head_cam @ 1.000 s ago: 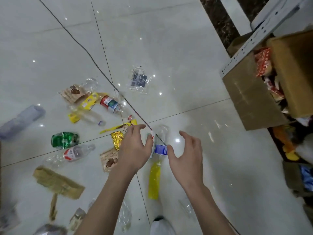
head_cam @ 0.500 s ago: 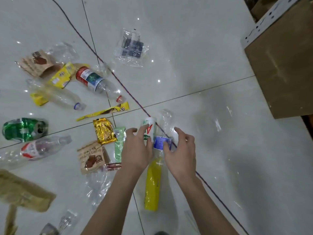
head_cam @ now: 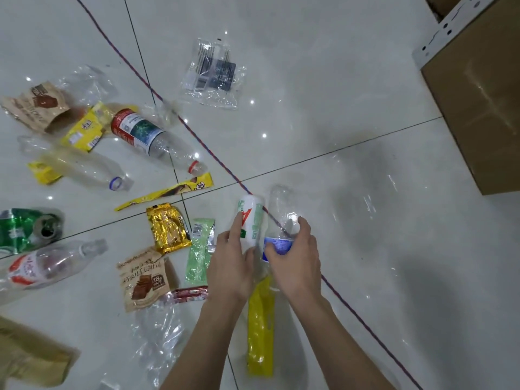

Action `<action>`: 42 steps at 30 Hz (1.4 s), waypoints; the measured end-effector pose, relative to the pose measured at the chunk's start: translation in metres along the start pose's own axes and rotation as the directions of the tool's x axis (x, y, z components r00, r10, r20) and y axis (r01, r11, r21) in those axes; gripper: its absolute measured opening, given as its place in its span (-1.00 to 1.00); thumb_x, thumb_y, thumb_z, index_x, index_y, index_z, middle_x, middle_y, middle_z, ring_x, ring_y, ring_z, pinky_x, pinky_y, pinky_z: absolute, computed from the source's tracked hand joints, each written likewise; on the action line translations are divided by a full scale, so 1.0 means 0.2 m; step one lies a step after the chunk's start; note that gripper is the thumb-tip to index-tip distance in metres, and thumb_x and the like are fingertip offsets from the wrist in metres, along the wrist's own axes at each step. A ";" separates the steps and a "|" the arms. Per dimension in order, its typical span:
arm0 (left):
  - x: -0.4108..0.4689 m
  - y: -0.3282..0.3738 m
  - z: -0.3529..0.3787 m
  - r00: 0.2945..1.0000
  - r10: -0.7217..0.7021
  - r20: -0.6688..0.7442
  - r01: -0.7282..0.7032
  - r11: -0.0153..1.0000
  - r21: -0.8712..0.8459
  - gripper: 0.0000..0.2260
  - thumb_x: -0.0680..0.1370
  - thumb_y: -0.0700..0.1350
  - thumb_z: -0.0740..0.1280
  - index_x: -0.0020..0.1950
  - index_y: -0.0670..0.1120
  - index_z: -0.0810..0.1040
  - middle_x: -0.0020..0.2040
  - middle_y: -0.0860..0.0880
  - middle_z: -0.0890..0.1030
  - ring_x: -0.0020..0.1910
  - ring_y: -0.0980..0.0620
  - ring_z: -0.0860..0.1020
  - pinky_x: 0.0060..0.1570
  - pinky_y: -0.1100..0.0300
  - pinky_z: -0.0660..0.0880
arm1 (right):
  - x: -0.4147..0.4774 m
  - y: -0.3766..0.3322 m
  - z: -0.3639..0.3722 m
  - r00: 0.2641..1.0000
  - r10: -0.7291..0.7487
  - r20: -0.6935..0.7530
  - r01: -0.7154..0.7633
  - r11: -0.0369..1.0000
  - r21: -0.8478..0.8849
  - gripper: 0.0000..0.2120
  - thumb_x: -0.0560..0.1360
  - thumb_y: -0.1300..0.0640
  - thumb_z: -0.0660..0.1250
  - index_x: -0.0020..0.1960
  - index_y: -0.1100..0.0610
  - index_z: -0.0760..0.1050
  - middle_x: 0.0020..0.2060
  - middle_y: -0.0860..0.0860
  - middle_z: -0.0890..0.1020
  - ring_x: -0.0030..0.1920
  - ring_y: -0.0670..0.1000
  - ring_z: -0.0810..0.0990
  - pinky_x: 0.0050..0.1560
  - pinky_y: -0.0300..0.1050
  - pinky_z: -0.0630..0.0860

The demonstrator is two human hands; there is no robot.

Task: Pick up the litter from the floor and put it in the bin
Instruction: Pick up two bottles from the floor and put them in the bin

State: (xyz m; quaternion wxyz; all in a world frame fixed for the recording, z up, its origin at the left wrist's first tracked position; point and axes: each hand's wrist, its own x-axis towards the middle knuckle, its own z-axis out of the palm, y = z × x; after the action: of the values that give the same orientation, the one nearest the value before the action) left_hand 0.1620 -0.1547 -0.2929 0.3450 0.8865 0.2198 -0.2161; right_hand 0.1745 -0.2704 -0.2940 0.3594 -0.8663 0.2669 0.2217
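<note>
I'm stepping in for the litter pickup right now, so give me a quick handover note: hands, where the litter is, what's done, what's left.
Left hand: closed on the small white bottle.
Right hand: closed on the clear bottle with a blue label.
Both bottles are low over the floor; neither is binned yet.
The cardboard box at the right may be the bin; its opening is out of view.
Left: the yellow wrapper under the wrists, the gold packet, the green can, other bottles and wrappers to the left.

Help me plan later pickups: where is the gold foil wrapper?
In the head view, the gold foil wrapper lies on the floor left of the left hand, beside the green wrapper.
</note>
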 end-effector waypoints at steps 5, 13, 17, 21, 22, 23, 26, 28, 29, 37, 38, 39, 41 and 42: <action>-0.08 0.09 -0.12 0.994 0.019 -0.105 -0.027 0.997 -0.078 -0.33 0.60 -0.10 0.36 0.63 0.10 0.10 0.35 -0.12 0.47 0.19 -0.05 0.50 -0.01 0.19 0.36 | -0.08 -0.12 -0.20 0.997 -0.027 -0.077 0.030 0.999 0.036 -0.22 0.53 -0.08 0.43 0.62 -0.04 0.12 0.42 -0.01 0.40 0.37 0.07 0.48 0.22 0.00 0.52; -0.41 0.66 -0.76 0.937 0.153 -0.314 -0.212 0.964 -0.163 -0.32 0.58 -0.15 0.39 0.61 0.13 0.16 0.34 -0.08 0.51 0.24 -0.06 0.51 0.11 0.12 0.48 | -0.41 -0.67 -0.87 0.974 -0.139 -0.177 0.159 0.982 0.100 -0.22 0.52 -0.13 0.43 0.61 -0.08 0.12 0.36 -0.03 0.42 0.32 0.01 0.48 0.18 -0.12 0.47; -0.61 1.04 -1.23 0.901 0.202 -0.384 -0.289 0.940 -0.183 -0.33 0.58 -0.14 0.38 0.61 0.14 0.18 0.33 -0.02 0.51 0.17 0.00 0.52 0.10 0.05 0.53 | -0.68 -1.09 -1.30 0.947 -0.225 -0.230 0.270 0.946 0.182 -0.22 0.52 -0.10 0.44 0.62 -0.10 0.13 0.30 -0.08 0.41 0.26 -0.07 0.46 0.11 -0.20 0.36; -0.91 1.39 -1.71 0.866 0.249 -0.433 -0.358 0.914 -0.190 -0.34 0.58 -0.08 0.38 0.59 0.21 0.17 0.28 0.08 0.49 0.11 0.01 0.53 0.04 -0.05 0.58 | -1.00 -1.49 -1.73 0.914 -0.297 -0.276 0.364 0.901 0.236 -0.22 0.52 -0.09 0.44 0.62 -0.10 0.13 0.37 -0.05 0.40 0.34 -0.05 0.44 0.14 -0.23 0.32; -0.99 1.47 -1.82 0.864 0.253 -0.436 -0.359 0.916 -0.179 -0.34 0.58 -0.06 0.38 0.59 0.23 0.15 0.26 0.10 0.48 0.10 0.01 0.53 0.02 -0.07 0.58 | -1.09 -1.57 -1.83 0.906 -0.309 -0.289 0.380 0.894 0.237 -0.23 0.52 -0.10 0.45 0.62 -0.10 0.14 0.38 -0.05 0.40 0.36 -0.04 0.43 0.14 -0.23 0.32; -1.08 1.54 -1.93 0.858 0.258 -0.443 -0.364 0.915 -0.172 -0.34 0.58 -0.06 0.38 0.59 0.24 0.15 0.24 0.11 0.47 0.09 0.01 0.53 0.01 -0.07 0.59 | -1.18 -1.64 -1.92 0.897 -0.320 -0.304 0.398 0.886 0.240 -0.23 0.52 -0.09 0.46 0.62 -0.09 0.15 0.37 -0.04 0.41 0.36 -0.03 0.44 0.14 -0.24 0.32; -1.35 1.73 -2.23 0.836 0.272 -0.476 -0.386 0.909 -0.159 -0.32 0.57 -0.06 0.39 0.58 0.27 0.14 0.17 0.10 0.46 0.06 0.05 0.54 -0.01 -0.04 0.60 | -1.44 -1.83 -2.18 0.874 -0.357 -0.329 0.447 0.856 0.258 -0.23 0.51 -0.06 0.49 0.61 -0.06 0.18 0.36 -0.03 0.42 0.34 -0.03 0.45 0.00 -0.46 0.32; -1.52 1.84 -2.40 0.823 0.272 -0.499 -0.396 0.904 -0.160 -0.32 0.57 -0.06 0.39 0.58 0.27 0.15 0.17 0.10 0.47 0.05 0.08 0.55 -0.01 -0.01 0.60 | -1.61 -1.93 -2.34 0.860 -0.378 -0.343 0.475 0.839 0.267 -0.23 0.52 -0.06 0.49 0.61 -0.04 0.19 0.35 -0.01 0.43 0.33 -0.04 0.46 -0.09 -0.54 0.34; -1.60 1.88 -2.47 0.814 0.276 -0.512 -0.407 0.899 -0.163 -0.33 0.57 -0.06 0.39 0.58 0.26 0.15 0.18 0.10 0.47 0.05 0.08 0.55 0.00 -0.01 0.60 | -1.69 -1.98 -2.41 0.849 -0.392 -0.354 0.494 0.827 0.269 -0.23 0.51 -0.07 0.49 0.61 -0.04 0.19 0.35 -0.01 0.43 0.33 -0.03 0.47 -0.05 -0.52 0.35; -2.23 2.11 -2.93 0.753 0.287 -0.592 -0.473 0.862 -0.184 -0.32 0.53 -0.02 0.43 0.55 0.28 0.18 0.27 0.11 0.52 0.04 0.05 0.60 0.03 -0.04 0.60 | -2.34 -2.19 -2.85 0.775 -0.489 -0.401 0.613 0.737 0.286 -0.22 0.50 -0.08 0.49 0.60 -0.08 0.17 0.25 -0.11 0.40 0.29 -0.03 0.47 0.21 -0.12 0.50; -2.30 2.12 -2.97 0.746 0.292 -0.599 -0.485 0.854 -0.187 -0.32 0.53 -0.01 0.43 0.55 0.27 0.19 0.28 0.10 0.53 0.03 0.06 0.61 0.04 -0.04 0.60 | -2.42 -2.19 -2.89 0.763 -0.503 -0.406 0.627 0.728 0.277 -0.22 0.50 -0.09 0.49 0.60 -0.08 0.17 0.26 -0.09 0.41 0.29 -0.03 0.47 0.22 -0.10 0.51; -2.38 2.13 -3.00 0.741 0.297 -0.603 -0.495 0.848 -0.191 -0.33 0.53 0.00 0.43 0.56 0.27 0.19 0.29 0.10 0.53 0.04 0.06 0.61 0.05 -0.03 0.60 | -2.49 -2.19 -2.93 0.753 -0.516 -0.409 0.639 0.721 0.266 -0.22 0.50 -0.09 0.49 0.60 -0.09 0.17 0.28 -0.07 0.41 0.30 -0.02 0.47 0.23 -0.07 0.53; -2.53 2.14 -3.04 0.737 0.309 -0.601 -0.509 0.839 -0.193 -0.33 0.54 0.01 0.44 0.56 0.25 0.19 0.29 0.09 0.54 0.05 0.06 0.61 0.05 -0.01 0.61 | -2.64 -2.16 -2.98 0.737 -0.532 -0.416 0.655 0.715 0.245 -0.22 0.50 -0.10 0.48 0.60 -0.10 0.16 0.31 -0.05 0.41 0.31 -0.01 0.47 0.23 -0.04 0.53; -2.60 2.13 -3.06 0.734 0.312 -0.603 -0.516 0.833 -0.198 -0.33 0.54 0.01 0.44 0.56 0.25 0.19 0.29 0.09 0.54 0.05 0.06 0.62 0.05 0.01 0.62 | -2.72 -2.13 -3.00 0.728 -0.543 -0.418 0.663 0.712 0.230 -0.22 0.50 -0.10 0.48 0.60 -0.11 0.16 0.32 -0.05 0.41 0.31 -0.01 0.46 0.22 -0.05 0.53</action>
State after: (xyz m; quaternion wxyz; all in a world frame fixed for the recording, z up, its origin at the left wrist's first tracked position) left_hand 0.1121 -0.1320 0.6144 0.4604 0.8598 0.1373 0.1731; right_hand 0.1423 -0.2949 0.6194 0.5180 -0.8468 0.0558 -0.1070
